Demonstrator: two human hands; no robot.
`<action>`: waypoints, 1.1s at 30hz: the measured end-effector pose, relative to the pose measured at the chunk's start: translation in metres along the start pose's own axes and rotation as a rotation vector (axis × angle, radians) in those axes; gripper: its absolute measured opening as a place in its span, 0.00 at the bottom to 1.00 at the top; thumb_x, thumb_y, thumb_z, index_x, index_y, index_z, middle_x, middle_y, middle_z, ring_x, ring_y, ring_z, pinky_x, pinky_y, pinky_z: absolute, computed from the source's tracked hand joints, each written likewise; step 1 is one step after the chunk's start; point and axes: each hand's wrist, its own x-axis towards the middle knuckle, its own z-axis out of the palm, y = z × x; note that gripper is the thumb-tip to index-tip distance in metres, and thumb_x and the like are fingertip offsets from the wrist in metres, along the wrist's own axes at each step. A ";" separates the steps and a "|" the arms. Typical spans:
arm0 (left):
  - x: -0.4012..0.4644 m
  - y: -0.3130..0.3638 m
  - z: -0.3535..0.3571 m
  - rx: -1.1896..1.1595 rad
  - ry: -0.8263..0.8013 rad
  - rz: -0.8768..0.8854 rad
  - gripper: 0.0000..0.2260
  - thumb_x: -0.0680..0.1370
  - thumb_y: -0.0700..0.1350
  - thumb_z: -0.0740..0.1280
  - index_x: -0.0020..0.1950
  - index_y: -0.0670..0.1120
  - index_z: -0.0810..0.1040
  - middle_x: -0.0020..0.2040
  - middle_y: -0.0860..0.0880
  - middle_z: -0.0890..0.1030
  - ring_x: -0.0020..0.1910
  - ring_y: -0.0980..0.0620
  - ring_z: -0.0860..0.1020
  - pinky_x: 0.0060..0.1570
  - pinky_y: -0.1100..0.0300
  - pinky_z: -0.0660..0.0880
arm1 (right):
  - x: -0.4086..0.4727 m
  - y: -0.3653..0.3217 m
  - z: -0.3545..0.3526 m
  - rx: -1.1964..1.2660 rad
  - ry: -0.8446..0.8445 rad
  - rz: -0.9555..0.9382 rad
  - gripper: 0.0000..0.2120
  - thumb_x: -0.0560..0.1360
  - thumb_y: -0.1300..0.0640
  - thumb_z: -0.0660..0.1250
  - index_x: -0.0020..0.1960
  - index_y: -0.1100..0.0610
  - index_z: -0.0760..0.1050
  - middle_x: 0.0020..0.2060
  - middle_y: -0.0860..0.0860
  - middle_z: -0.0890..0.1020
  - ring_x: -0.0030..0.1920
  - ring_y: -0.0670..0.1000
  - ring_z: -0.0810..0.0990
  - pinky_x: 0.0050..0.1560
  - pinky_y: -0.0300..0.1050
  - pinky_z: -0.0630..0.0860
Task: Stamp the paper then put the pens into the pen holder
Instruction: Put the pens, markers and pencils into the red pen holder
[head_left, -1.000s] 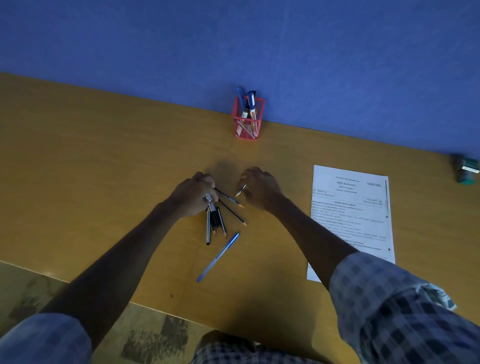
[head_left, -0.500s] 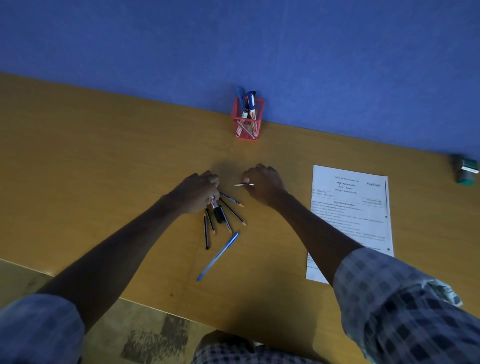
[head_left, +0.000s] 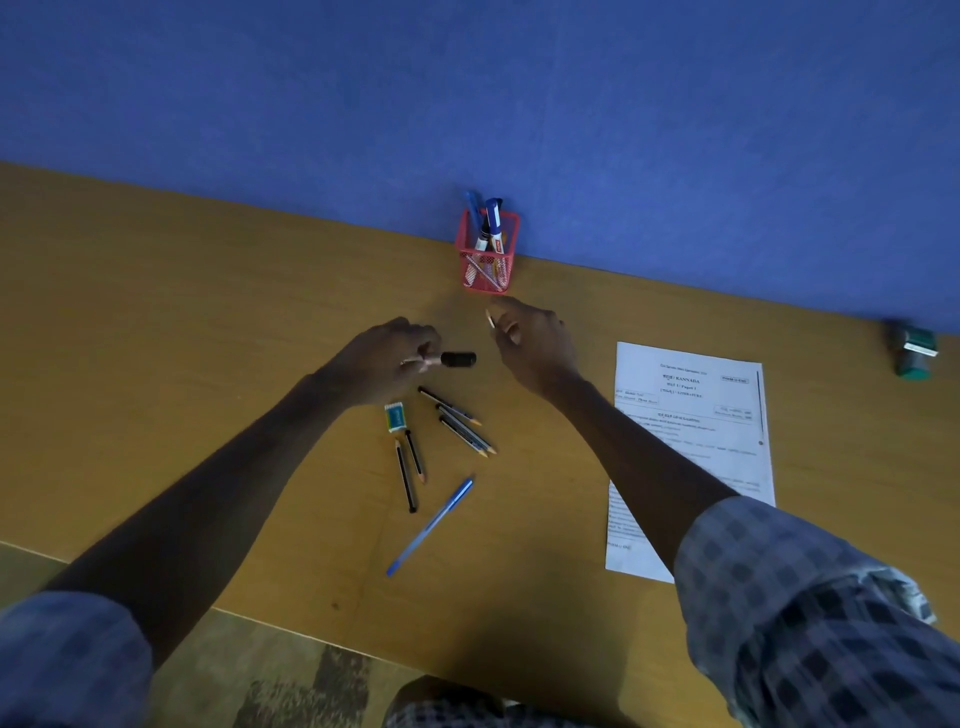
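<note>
A red mesh pen holder (head_left: 487, 260) stands at the table's far edge against the blue wall, with several pens in it. My right hand (head_left: 535, 345) is just in front of it, fingers shut on a short pencil (head_left: 490, 318). To the left, my left hand (head_left: 384, 364) grips a marker with a black cap (head_left: 457, 359) above the table. Below lie several dark pencils (head_left: 460, 423), an eraser (head_left: 396, 417) and a blue pen (head_left: 431, 525). The printed paper (head_left: 691, 441) lies to the right.
A green stamp (head_left: 912, 349) stands at the far right by the wall. The wooden table (head_left: 156, 338) ends at a front edge near my body, with patterned floor below it. My checked sleeves fill the lower corners.
My right hand has risen with the short pencil and moved toward the pen holder. My left hand has lifted a black-capped marker off the pile, uncovering the eraser.
</note>
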 end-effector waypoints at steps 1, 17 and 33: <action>0.002 -0.002 -0.002 -0.054 0.025 0.015 0.09 0.78 0.40 0.67 0.57 0.46 0.77 0.48 0.47 0.77 0.47 0.47 0.78 0.40 0.58 0.71 | 0.002 -0.001 -0.002 0.013 0.024 -0.011 0.16 0.76 0.62 0.67 0.64 0.55 0.75 0.46 0.52 0.85 0.44 0.50 0.84 0.47 0.49 0.82; 0.093 0.013 -0.046 -0.591 0.550 -0.111 0.08 0.74 0.36 0.71 0.51 0.42 0.76 0.47 0.49 0.79 0.43 0.59 0.79 0.47 0.72 0.76 | 0.061 -0.001 -0.037 0.113 0.396 0.045 0.08 0.80 0.55 0.62 0.57 0.56 0.72 0.48 0.50 0.86 0.43 0.52 0.85 0.40 0.43 0.78; 0.152 -0.002 -0.036 -0.387 0.655 -0.163 0.09 0.76 0.41 0.69 0.55 0.39 0.76 0.50 0.44 0.83 0.50 0.49 0.82 0.48 0.57 0.81 | 0.102 0.002 -0.043 0.008 0.474 -0.002 0.09 0.80 0.54 0.62 0.55 0.59 0.74 0.47 0.52 0.86 0.31 0.50 0.79 0.32 0.32 0.64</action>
